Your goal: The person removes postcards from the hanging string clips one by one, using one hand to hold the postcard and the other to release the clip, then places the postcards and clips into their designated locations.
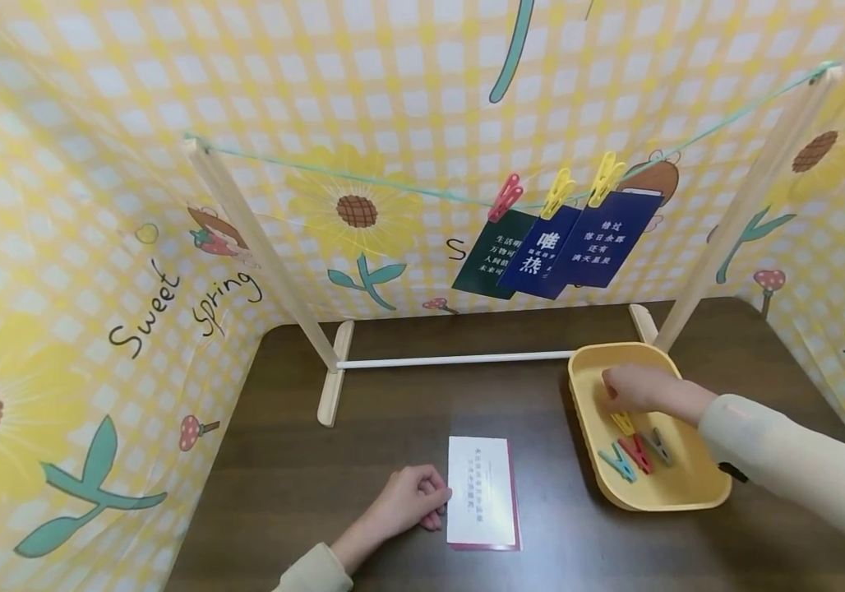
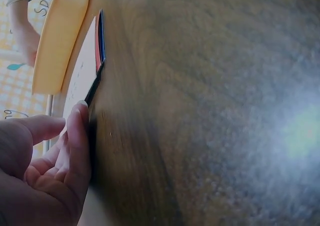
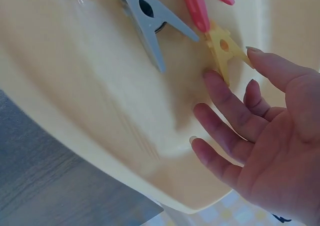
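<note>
My right hand (image 1: 615,400) (image 3: 237,73) reaches into a yellow tray (image 1: 689,493) (image 3: 90,85). Its fingers are spread and straight, with thumb and forefinger tips on either side of a yellow clothespin (image 1: 624,423) (image 3: 222,45). A grey clothespin (image 1: 659,446) (image 3: 147,23), a red one (image 1: 637,452) (image 3: 195,8) and a teal one (image 1: 618,464) lie beside it. My left hand (image 1: 433,497) (image 2: 67,118) rests loosely curled on the table, its fingertips against the left edge of a white card (image 1: 482,492) (image 2: 82,70) lying flat.
A wooden stand (image 1: 267,255) at the back carries a green line (image 1: 363,173). Three cards hang from it: a green card (image 1: 489,255) and two blue cards (image 1: 544,251) (image 1: 611,238), held by one pink and two yellow pins. Yellow patterned walls close in the dark table (image 1: 393,403).
</note>
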The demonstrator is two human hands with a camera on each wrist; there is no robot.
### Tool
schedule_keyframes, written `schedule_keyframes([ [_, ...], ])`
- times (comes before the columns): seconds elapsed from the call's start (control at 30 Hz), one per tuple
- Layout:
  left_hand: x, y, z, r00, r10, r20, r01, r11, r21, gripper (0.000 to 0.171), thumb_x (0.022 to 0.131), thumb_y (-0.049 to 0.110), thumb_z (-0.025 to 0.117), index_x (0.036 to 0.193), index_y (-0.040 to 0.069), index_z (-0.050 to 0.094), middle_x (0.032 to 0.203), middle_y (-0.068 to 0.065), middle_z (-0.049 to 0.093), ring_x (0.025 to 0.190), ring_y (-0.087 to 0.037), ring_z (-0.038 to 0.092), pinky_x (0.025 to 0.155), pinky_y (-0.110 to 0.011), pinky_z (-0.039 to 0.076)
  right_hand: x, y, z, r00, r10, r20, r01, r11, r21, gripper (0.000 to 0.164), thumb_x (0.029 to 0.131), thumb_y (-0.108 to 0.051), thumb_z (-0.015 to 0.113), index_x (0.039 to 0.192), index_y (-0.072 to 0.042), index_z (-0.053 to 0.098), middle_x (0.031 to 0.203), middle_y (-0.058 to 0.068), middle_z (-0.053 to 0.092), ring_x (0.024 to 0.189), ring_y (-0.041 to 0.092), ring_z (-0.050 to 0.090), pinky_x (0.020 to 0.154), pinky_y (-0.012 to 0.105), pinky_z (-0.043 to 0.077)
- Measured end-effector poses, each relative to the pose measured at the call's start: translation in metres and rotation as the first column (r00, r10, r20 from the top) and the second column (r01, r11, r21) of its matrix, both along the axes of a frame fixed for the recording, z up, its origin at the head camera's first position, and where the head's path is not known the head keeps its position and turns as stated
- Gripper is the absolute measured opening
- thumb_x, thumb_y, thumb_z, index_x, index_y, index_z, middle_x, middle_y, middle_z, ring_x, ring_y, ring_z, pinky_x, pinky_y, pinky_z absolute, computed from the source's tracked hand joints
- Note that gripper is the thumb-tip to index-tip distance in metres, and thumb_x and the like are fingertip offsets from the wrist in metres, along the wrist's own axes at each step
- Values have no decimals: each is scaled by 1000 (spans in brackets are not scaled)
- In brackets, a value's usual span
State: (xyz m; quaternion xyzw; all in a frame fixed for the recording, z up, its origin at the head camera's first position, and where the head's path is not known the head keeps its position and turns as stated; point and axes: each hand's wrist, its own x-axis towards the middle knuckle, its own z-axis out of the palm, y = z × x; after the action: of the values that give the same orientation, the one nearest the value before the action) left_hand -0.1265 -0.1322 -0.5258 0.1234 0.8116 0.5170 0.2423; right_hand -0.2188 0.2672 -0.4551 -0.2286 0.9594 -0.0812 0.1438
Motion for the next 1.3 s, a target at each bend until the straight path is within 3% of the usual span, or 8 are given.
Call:
schedule_keyframes([
  [0.23,1,2,0,999,-1,33,1,1000,22,12,90,11,61,85,1,61,67,-11,66,53,-25,65,48,-33,56,5,0,-1,1000,-21,14,21,1000,22,20,76,-17,66,67,-15,48,61,-6,46,54,10,43,47,24,33],
  [0.37,1,1,4,999,-35,29,35,999,10,12,90,11,60,85,1,61,68,-11,66,54,-25,65,48,-33,55,6,1,1,1000,-24,9,23,999,25,25,82,-24,66,70,-14,47,61,-5,46,54,10,43,48,25,34],
  [0.5,-2,-1,9,995,-93,29,93,996,-4,10,90,9,60,86,1,61,70,-12,66,54,-25,65,47,-34,55,7,2,4,999,-21,-33,21,999,24,28,87,-32,63,76,-12,46,59,-3,45,52,12,44,47,27,34],
  [0.7,-6,-3,17,990,-143,19,144,988,-47,10,90,11,61,84,3,61,68,-11,66,51,-26,65,46,-37,55,9,3,15,991,-5,-136,7,1000,19,24,87,-31,64,83,-11,51,57,-4,47,50,11,43,46,29,36],
  [0.9,-7,-2,23,984,-175,23,176,980,-93,14,89,14,61,83,1,63,66,-12,67,49,-25,65,46,-38,55,17,-3,31,957,38,-289,-42,999,-5,28,86,-33,66,93,-7,59,61,-7,54,52,7,47,50,33,44],
  [1.1,-7,-2,26,983,-181,25,183,977,-110,17,90,16,62,83,1,64,65,-13,67,50,-26,65,47,-40,55,25,-10,50,933,16,-358,-38,998,-54,23,85,-33,67,92,-12,62,77,0,65,58,9,53,50,30,44],
  [1.2,-10,-2,29,983,-182,9,182,975,-130,16,89,17,62,83,2,64,65,-12,66,50,-26,65,47,-41,55,26,-13,62,905,37,-424,-81,993,-85,19,84,-31,69,89,-13,62,76,-3,65,58,8,55,50,29,45],
  [1.3,-19,-2,38,984,-171,-47,162,975,-150,14,89,16,62,86,2,65,66,-11,66,50,-26,64,48,-42,55,23,-14,78,863,65,-501,-136,985,-106,13,83,-26,70,86,-16,63,74,-7,64,61,7,55,55,30,46],
])
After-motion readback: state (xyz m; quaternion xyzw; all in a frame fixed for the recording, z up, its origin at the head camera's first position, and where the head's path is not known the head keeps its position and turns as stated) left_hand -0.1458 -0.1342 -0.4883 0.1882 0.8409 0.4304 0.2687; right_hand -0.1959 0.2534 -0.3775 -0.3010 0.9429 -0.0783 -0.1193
